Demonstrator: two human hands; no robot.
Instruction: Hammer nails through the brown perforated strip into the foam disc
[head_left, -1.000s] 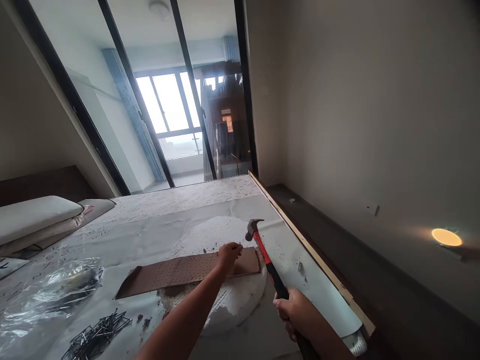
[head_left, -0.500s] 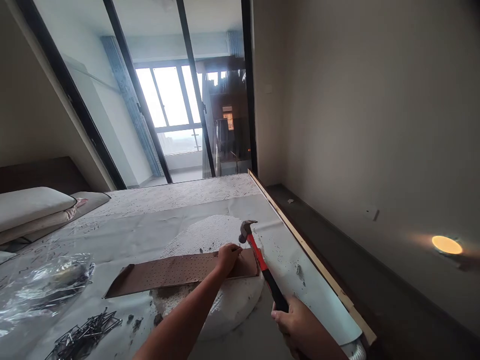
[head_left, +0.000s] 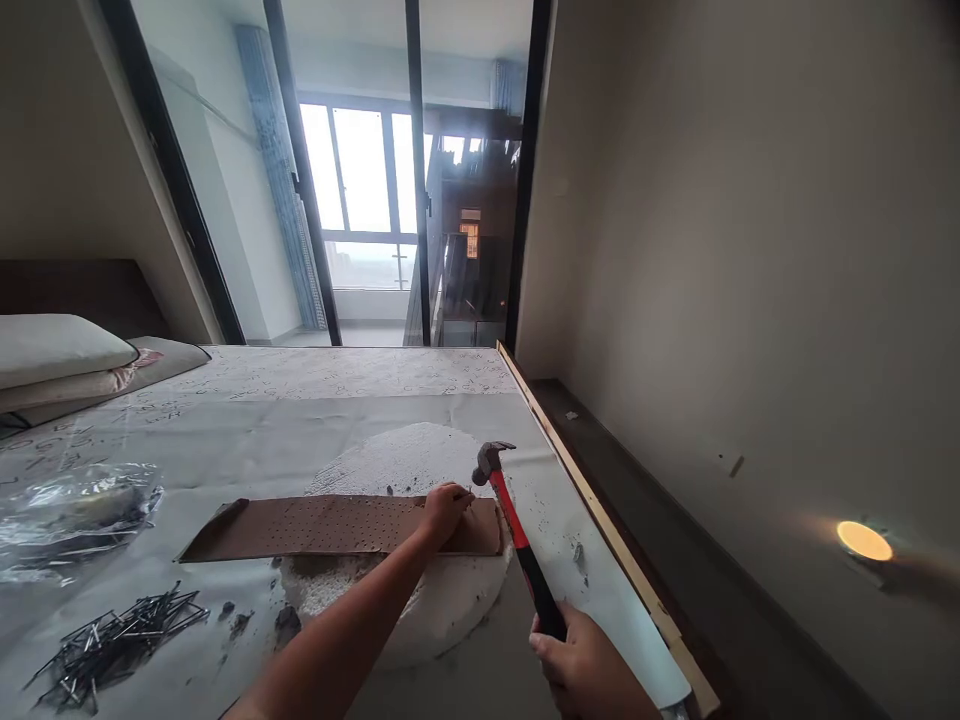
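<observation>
A brown strip (head_left: 322, 525) dotted with small holes lies across a white, rough-topped round slab (head_left: 450, 610). My left hand (head_left: 444, 512) rests near the strip's right end, thumb and fingers pinched on a thin nail that barely shows. In my right hand (head_left: 592, 655) is a claw hammer (head_left: 513, 510) with a red and black handle, gripped low. Its head hangs just right of my left fingertips, apart from them. At the lower left lies a heap of loose nails (head_left: 120, 640).
A clear plastic bag (head_left: 82, 515) lies left of the strip. Dark crumbs (head_left: 287, 622) are scattered near the slab. The sheet-covered surface ends at a wooden edge (head_left: 600, 520) on the right. Folded bedding (head_left: 67, 350) sits at the far left; glass doors stand behind.
My view has shifted and levelled a little, so the strip and nails appear further left. Both hands keep their grips, and the hammer's head stays close beside my left hand.
</observation>
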